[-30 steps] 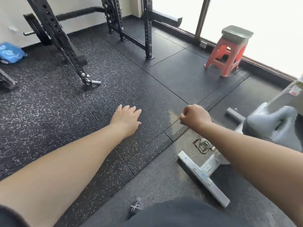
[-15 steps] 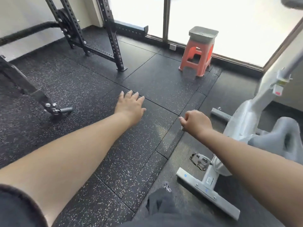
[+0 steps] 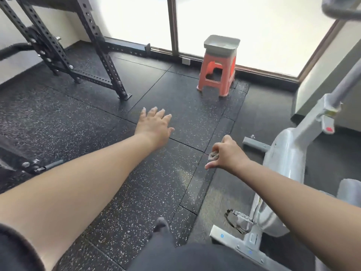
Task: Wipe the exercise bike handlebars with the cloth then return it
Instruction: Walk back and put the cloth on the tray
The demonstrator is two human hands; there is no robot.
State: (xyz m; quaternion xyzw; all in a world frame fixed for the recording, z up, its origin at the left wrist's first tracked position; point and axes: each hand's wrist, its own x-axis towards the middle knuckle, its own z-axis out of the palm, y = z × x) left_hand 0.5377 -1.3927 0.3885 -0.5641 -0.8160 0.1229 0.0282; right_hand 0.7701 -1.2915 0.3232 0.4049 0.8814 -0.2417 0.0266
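Observation:
The white exercise bike (image 3: 289, 153) stands at the right, and a piece of its grey handlebar (image 3: 340, 10) shows at the top right corner. A grey tray (image 3: 221, 45) rests on an orange plastic stool (image 3: 216, 75) by the window; I cannot make out a cloth in it. My left hand (image 3: 154, 126) is stretched forward over the floor, fingers apart and holding nothing. My right hand (image 3: 226, 155) hovers left of the bike frame with its fingers curled in. Nothing clearly shows inside it.
A black perforated steel rack (image 3: 97, 61) fills the left and back left. The bike's floor bar (image 3: 234, 245) and pedal (image 3: 238, 222) lie low on the right, its saddle (image 3: 349, 192) at the right edge. Speckled black rubber mats cover the floor up to the stool.
The view has swung right and upward, so the stool sits nearer the middle and the handlebar has come into view. Both arms stay stretched forward; the right fist has loosened slightly.

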